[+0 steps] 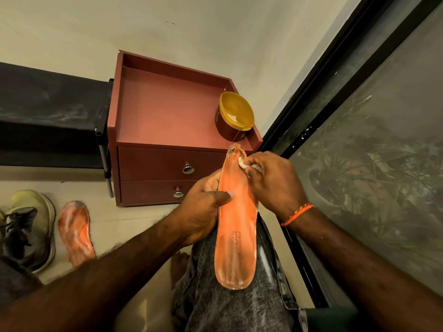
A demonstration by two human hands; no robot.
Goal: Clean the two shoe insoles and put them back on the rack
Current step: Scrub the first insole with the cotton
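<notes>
An orange insole (pixel 236 226) lies lengthwise on my right thigh, heel end near me, worn toe end pointing at the cabinet. My left hand (pixel 206 202) grips its left edge at mid-length, thumb on top. My right hand (pixel 271 180) pinches a small white cloth (pixel 242 162) against the toe end. The second orange insole (pixel 75 232), smeared with white streaks, lies flat on the floor at lower left. The black fabric shoe rack (pixel 48 116) stands at left against the wall.
A red-brown two-drawer cabinet (pixel 167 149) stands ahead, with an open yellow-rimmed tub (pixel 236 116) on its top right corner. A grey-green sneaker (pixel 31 226) sits on the floor left of the loose insole. A dark-framed glass door (pixel 359 140) runs along the right.
</notes>
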